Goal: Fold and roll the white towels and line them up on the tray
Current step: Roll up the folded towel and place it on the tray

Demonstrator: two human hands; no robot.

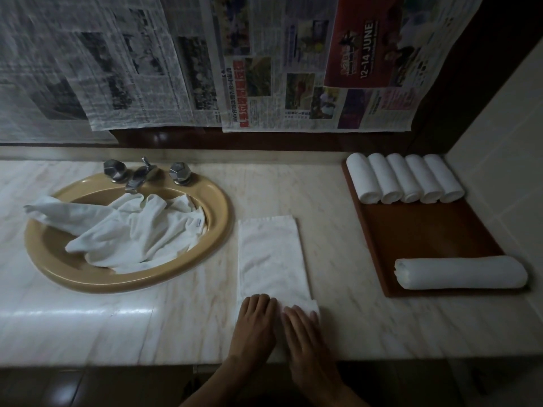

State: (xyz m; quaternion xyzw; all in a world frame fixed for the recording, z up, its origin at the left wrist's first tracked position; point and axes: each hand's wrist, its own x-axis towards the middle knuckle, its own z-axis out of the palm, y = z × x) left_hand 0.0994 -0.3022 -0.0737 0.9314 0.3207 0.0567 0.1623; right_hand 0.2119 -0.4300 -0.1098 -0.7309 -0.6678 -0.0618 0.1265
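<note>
A white towel point(271, 254), folded into a long strip, lies on the marble counter and runs away from me. Its near end is turned up into a small roll under my hands. My left hand point(255, 324) and my right hand point(305, 330) lie side by side on that roll, fingers straight and pressing down. On the brown tray point(426, 230) at the right, several rolled white towels point(404, 178) stand in a row at the far end. One more rolled towel point(459, 273) lies crosswise at the tray's near end.
A tan oval sink point(217, 230) at the left holds a heap of loose white towels point(132, 230) under a metal tap point(141, 173). Newspaper sheets point(264, 63) hang on the back wall. A tiled wall point(505, 171) bounds the right side.
</note>
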